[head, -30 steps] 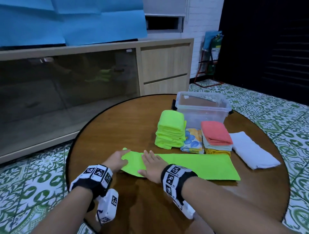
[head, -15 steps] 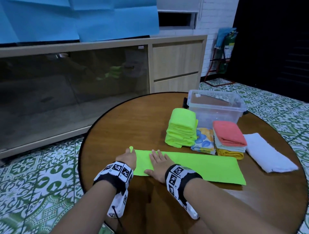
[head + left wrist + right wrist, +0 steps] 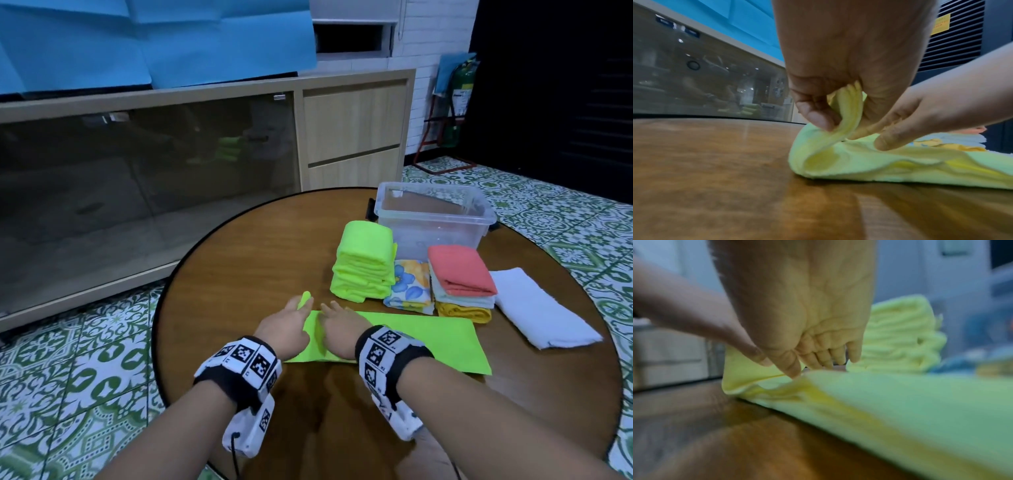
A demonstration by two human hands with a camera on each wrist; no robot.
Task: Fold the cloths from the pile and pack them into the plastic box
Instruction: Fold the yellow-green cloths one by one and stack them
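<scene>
Both forearms reach toward 12 o'clock, the left hand (image 3: 286, 329) raised with fingers (image 3: 818, 116) and thumb curled in a pinch, the right hand (image 3: 337, 330) lying flat, fingers straight, just at its 3 o'clock.

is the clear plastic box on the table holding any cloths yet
Empty as far as the pictures show: through the clear plastic box only brown shows, with no cloth. The folded stacks sit outside it on the round wooden table.

hands (image 3: 308, 329): two | plastic box (image 3: 433, 219): one | folded stacks (image 3: 364, 263): three | flat green cloth (image 3: 428, 339): one | white towel (image 3: 541, 313): one
</scene>
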